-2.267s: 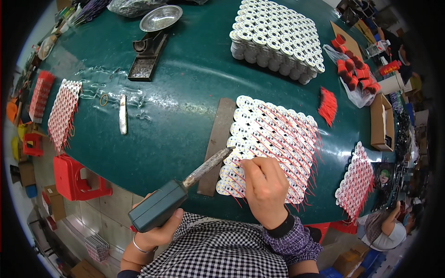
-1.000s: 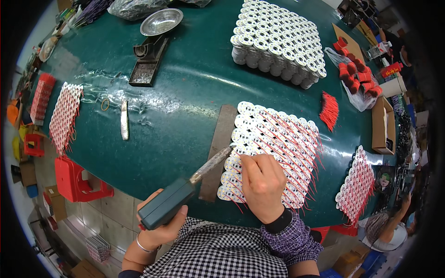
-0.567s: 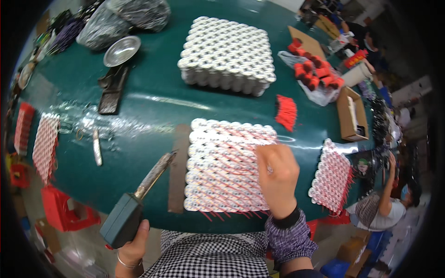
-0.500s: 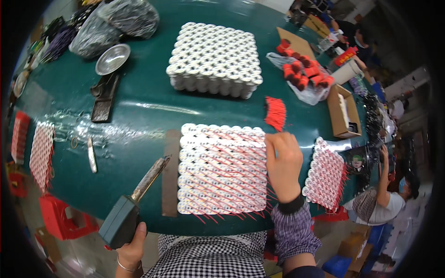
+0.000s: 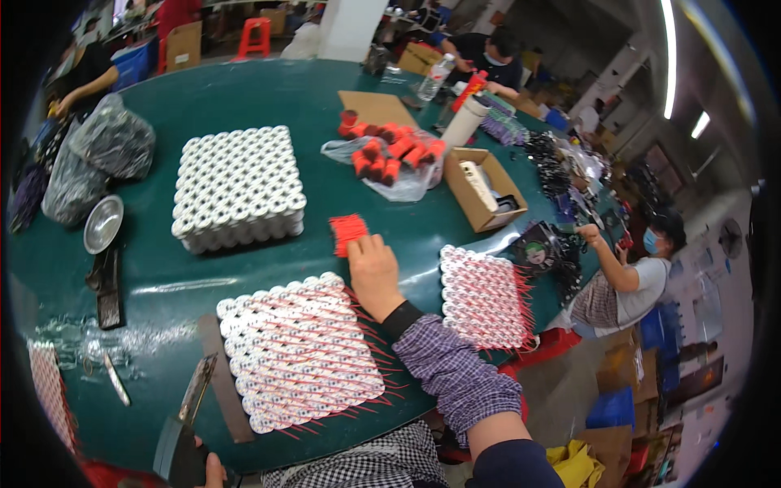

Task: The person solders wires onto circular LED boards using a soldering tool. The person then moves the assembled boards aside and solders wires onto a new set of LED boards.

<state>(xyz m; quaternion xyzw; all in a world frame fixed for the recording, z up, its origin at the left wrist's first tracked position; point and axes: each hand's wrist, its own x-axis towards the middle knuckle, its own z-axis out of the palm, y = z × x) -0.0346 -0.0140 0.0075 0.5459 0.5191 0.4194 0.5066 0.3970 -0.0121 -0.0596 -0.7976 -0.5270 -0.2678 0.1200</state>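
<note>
In the head view the right hand (image 5: pixel 373 272) lies at the twelve o'clock edge of the wired cell block (image 5: pixel 299 350), its curled fingers (image 5: pixel 358 246) touching the bundle of red strips (image 5: pixel 348 230); whether they pinch one I cannot tell. Best to lift a single strip cleanly. At seven o'clock the left hand (image 5: pixel 213 470) is clamped on the soldering iron (image 5: pixel 184 431), tip off the cells.
</note>
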